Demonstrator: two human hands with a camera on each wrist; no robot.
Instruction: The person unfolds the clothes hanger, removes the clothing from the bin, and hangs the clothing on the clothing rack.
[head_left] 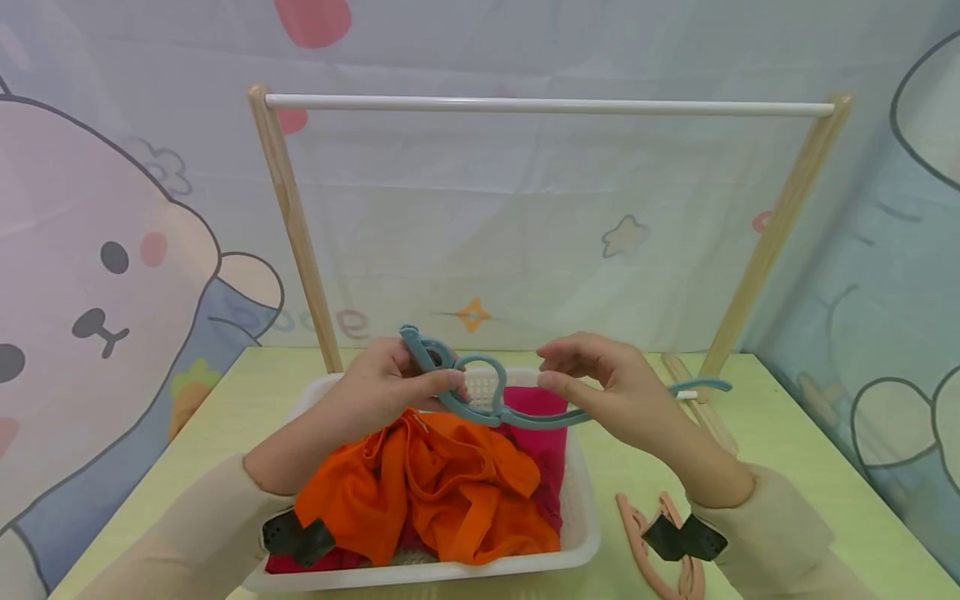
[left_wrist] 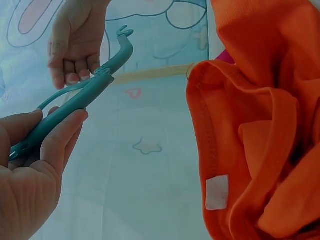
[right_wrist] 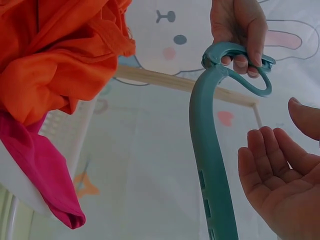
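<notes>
In the head view, my left hand grips one end of a teal folding clothes hanger, thumb on the near side. The hanger stretches rightward over the basket, and its far arm passes behind my right hand. That right hand is beside the hanger with thumb and fingers apart; in the right wrist view its relaxed fingers hold nothing. The left wrist view shows the left thumb and fingers around the hanger. Below lie a crumpled orange garment and a pink one.
The garments lie in a white plastic basket. Behind stands a rack with wooden posts and a white rod. A peach-coloured hanger lies right of the basket on the light table. A printed curtain hangs behind.
</notes>
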